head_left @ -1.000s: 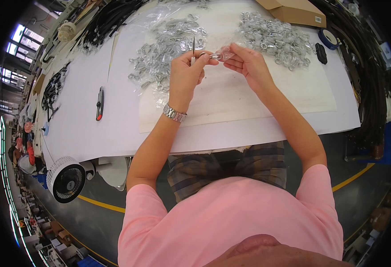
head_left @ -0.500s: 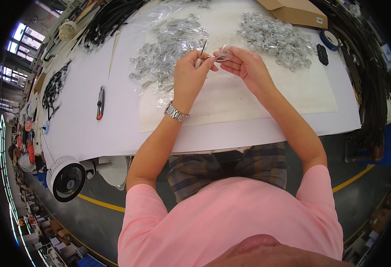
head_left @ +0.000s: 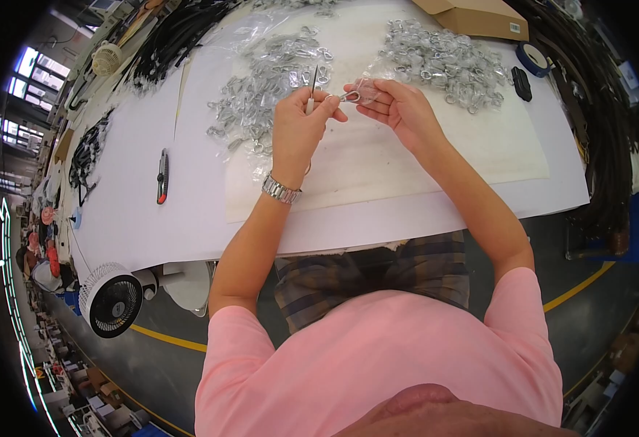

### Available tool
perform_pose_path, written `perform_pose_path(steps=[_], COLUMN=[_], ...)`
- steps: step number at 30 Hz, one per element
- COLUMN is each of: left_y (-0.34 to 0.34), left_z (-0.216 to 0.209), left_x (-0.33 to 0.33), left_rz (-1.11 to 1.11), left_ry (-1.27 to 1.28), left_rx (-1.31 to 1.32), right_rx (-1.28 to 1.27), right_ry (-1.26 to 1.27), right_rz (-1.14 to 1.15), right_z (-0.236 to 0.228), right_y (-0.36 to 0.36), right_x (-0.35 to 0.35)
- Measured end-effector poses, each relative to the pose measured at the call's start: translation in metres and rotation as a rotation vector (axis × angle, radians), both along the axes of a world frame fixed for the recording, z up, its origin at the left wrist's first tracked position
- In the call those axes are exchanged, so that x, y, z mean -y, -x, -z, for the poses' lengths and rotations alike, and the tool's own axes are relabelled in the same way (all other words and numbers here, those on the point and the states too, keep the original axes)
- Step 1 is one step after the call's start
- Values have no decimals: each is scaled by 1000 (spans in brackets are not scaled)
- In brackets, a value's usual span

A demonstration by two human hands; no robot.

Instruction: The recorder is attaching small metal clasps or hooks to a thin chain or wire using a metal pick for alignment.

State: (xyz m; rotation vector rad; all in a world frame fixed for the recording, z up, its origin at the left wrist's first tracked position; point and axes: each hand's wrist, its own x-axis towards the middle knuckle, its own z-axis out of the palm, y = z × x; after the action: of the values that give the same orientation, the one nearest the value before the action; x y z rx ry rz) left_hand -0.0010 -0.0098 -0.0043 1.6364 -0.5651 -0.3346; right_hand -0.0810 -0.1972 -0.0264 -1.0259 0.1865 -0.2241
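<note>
My left hand [head_left: 299, 127] is closed round a pair of small scissors [head_left: 311, 104] with white handles, the thin dark blade pointing up and away. Its thumb and forefinger also meet the end of a small metal clasp [head_left: 352, 96]. My right hand [head_left: 405, 113] pinches a clear plastic wrapper [head_left: 367, 89] around the other end of that clasp, its remaining fingers half curled. Left of my hands lies a heap of clear-wrapped metal clasps [head_left: 261, 87]. A second heap of metal clasps [head_left: 447, 62] lies beyond my right hand.
A utility knife [head_left: 162, 177] rests on the white table [head_left: 126, 211] at left. Far right are a cardboard box [head_left: 479, 20], a blue tape roll [head_left: 533, 60] and a black object [head_left: 521, 84]. Dark strips [head_left: 170, 47] lie far left; a fan [head_left: 114, 302] stands below the left edge.
My left hand has shifted slightly left, away from my right hand, and more of the metal clasp shows between them. My right hand stays nearly in place with the wrapper.
</note>
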Motion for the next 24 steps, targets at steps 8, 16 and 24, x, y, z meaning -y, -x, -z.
perform_pose_path(steps=[8, 16, 24], left_y=[4, 5, -15], left_z=[10, 7, -8], left_x=[7, 8, -8], left_rz=[-47, 40, 92], left_ry=[28, -13, 24], left_rx=[21, 46, -49], right_rx=[41, 71, -3], right_ry=[29, 7, 121], right_rz=[-32, -146, -196], right_z=[-1, 9, -7], right_y=[0, -2, 2], right_x=[-19, -20, -12])
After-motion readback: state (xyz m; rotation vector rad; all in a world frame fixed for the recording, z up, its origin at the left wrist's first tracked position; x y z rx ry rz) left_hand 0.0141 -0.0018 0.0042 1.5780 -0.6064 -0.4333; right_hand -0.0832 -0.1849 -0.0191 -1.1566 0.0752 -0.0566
